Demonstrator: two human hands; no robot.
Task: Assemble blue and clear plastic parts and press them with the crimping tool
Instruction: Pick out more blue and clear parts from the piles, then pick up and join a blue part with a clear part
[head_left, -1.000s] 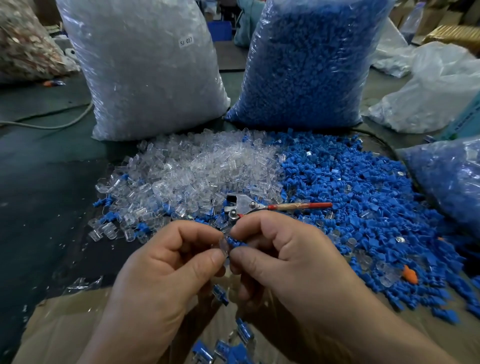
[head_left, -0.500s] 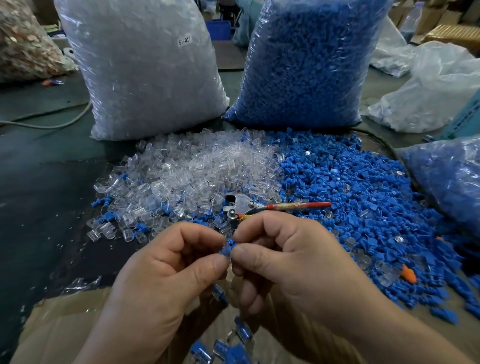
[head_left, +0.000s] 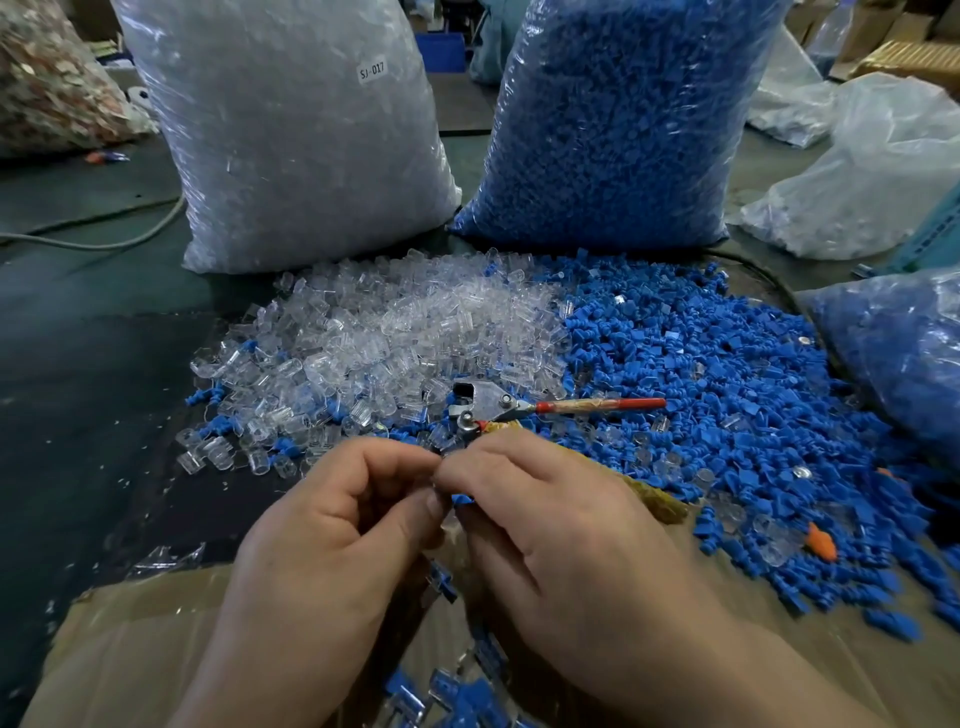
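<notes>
Dark green covers the bench (head_left: 93, 332), where two big sacks stand at the far side, one of clear parts (head_left: 291, 145) on the left and one of blue parts (head_left: 618, 119) on the right. In front of them lie two loose heaps that touch in the middle: the clear pile (head_left: 384, 332) to the left, the blue pile (head_left: 727, 374) to the right. The crimping tool (head_left: 524, 408) lies where they meet, its red handle pointing right, just beyond the fingers.

Near the camera, the left hand (head_left: 332, 530) and the right hand (head_left: 561, 525) meet fingertip to fingertip, both narrowly pinched on one small blue piece (head_left: 461, 500); whether a clear part is already on it is hidden by the fingers. Below them an open cardboard box (head_left: 130, 639) holds what look like finished pieces (head_left: 457, 691).

The risk, as I judge it, is a badly seated pair: such small, slick parts can slip or go in crooked, and pressing them that way could crack the clear shell. A dropped piece would vanish into the heaps.
</notes>
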